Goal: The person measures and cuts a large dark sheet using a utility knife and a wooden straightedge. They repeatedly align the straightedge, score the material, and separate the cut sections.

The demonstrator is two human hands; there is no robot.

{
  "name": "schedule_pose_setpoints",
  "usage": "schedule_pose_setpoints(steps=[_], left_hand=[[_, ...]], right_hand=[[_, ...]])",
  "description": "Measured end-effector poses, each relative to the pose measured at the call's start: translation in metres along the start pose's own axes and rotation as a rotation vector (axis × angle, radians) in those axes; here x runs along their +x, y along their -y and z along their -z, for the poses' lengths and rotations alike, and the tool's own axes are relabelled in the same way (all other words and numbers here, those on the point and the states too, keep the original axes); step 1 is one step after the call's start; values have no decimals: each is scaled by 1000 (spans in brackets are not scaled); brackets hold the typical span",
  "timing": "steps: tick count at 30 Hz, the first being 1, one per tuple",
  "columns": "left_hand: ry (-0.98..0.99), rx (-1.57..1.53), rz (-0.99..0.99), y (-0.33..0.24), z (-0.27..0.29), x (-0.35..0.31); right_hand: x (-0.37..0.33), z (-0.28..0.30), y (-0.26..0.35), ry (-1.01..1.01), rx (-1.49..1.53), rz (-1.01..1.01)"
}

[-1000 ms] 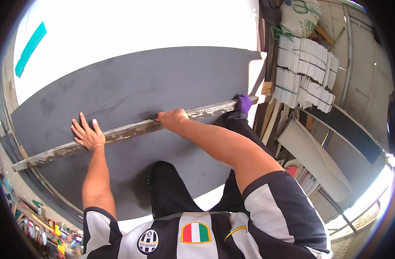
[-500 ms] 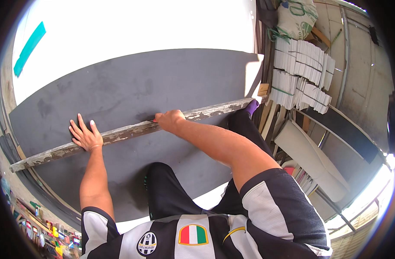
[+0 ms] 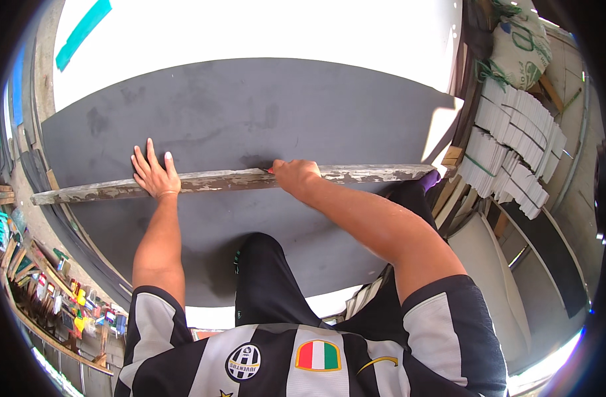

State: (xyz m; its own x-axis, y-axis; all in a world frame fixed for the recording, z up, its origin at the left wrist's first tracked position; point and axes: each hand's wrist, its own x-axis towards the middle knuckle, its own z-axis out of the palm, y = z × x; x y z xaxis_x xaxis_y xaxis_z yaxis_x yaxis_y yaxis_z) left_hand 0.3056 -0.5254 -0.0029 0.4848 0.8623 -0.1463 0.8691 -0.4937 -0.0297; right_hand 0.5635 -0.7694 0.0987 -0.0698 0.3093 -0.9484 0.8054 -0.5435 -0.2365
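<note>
Head view: paint-flaked wooden batten [image 3: 230, 181] crosses 1 grey sheet [image 3: 203, 119], long axis left-right. Left hand [image 3: 156, 176]: grip spread over both. Right hand [image 3: 297, 177]: grip pinching red tool [image 3: 271, 171], exposed end leftward, beside batten.

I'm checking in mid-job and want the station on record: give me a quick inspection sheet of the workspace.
Surface: dark grey sheet with a curved far edge and darker smudges, over a bright white surface.
Job's things: long bar with worn, patchy paint, lying across the sheet; small red item, mostly hidden.
Clutter: mixed small items at lower left, too small to identify.
Left hand: across the bar, fingers spread.
Right hand: closed around the red item, at the bar.
Cables: nothing seen.
Surroundings: bundled white strips and a pale sack at right; purple sock by the bar's right end.
</note>
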Motion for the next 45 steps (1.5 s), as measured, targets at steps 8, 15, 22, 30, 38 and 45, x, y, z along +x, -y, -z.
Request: schedule_pose_setpoints(steps=[8, 15, 22, 30, 38, 45], left_hand=[[-85, 76, -61, 11, -10, 3], [-156, 61, -176, 32, -17, 9], [-177, 29, -262, 45, -20, 17], [-149, 10, -314, 55, -14, 22], [-138, -37, -391, 58, -12, 24], [-139, 66, -355, 43, -11, 16]], right_hand=[[-38, -29, -109, 11, 66, -46], [-79, -93, -255, 5, 57, -106], [-130, -148, -371, -65, -22, -195], [-170, -184, -486, 37, 92, -309], [-310, -273, -699, -61, -201, -711], [-249, -228, -553, -1078, 283, -670]])
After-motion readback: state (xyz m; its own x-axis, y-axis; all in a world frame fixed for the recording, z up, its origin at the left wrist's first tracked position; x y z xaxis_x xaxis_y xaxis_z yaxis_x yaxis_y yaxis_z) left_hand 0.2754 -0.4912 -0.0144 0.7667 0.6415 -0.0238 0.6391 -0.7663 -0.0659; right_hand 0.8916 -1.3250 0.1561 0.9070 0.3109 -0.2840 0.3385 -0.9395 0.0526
